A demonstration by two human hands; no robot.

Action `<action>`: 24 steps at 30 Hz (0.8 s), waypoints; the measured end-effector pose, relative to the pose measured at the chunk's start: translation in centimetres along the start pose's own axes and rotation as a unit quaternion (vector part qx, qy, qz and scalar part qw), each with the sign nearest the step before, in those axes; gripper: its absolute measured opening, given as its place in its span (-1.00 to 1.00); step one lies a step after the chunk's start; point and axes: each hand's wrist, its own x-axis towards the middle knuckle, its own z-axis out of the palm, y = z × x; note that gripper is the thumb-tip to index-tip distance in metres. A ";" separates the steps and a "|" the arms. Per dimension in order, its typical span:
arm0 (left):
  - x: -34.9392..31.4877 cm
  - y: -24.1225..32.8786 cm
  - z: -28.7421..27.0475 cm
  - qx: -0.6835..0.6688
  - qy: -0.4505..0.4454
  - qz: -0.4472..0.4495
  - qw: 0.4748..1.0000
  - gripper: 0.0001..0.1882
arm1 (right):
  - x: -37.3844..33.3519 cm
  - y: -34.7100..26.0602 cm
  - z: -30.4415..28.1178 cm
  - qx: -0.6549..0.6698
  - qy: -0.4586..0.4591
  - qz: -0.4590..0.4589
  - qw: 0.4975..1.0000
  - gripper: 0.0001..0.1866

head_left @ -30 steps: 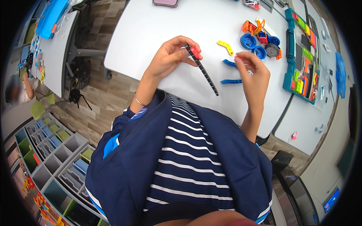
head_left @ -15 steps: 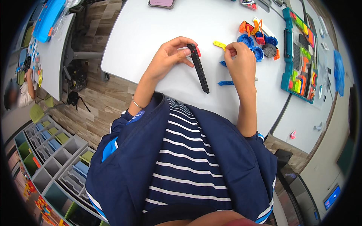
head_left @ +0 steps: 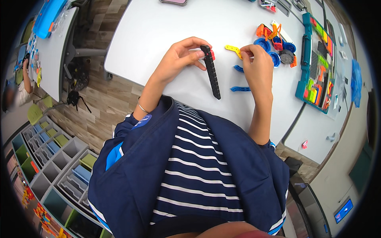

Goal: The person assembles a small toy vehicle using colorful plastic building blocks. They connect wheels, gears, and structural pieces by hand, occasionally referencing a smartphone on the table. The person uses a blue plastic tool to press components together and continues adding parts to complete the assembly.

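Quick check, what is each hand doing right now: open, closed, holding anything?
Left hand: closed on the top end of a long black beam.
Right hand: fingertips pinching the end of a yellow curved piece.

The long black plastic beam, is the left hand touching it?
Touching. The head view shows the left hand with fingertips pinched on the top end of the long black plastic beam, by its small red piece, lifting it over the white table.

A small blue screen [head_left: 343, 210] glows on the dark wall near the lower right corner; a dark phone [head_left: 174, 2] lies at the table's far edge, cut by the frame
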 end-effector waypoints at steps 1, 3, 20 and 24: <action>0.0 0.0 0.0 0.000 0.000 -0.001 1.000 -0.73 | 0.0 -0.1 -0.1 0.009 -0.007 0.012 1.000 -0.93; 0.0 0.1 0.0 0.001 0.003 -0.001 1.000 -0.73 | 0.0 -0.3 -0.3 -0.010 -0.022 0.009 1.000 -0.91; 0.0 -0.1 -0.1 -0.010 0.004 -0.008 1.000 -0.73 | -0.5 -1.8 2.0 -0.197 -0.008 -0.076 0.977 -0.85; 0.0 0.0 -0.1 -0.009 -0.001 -0.007 1.000 -0.73 | -0.5 -1.5 1.0 -0.119 -0.035 -0.032 0.992 -0.82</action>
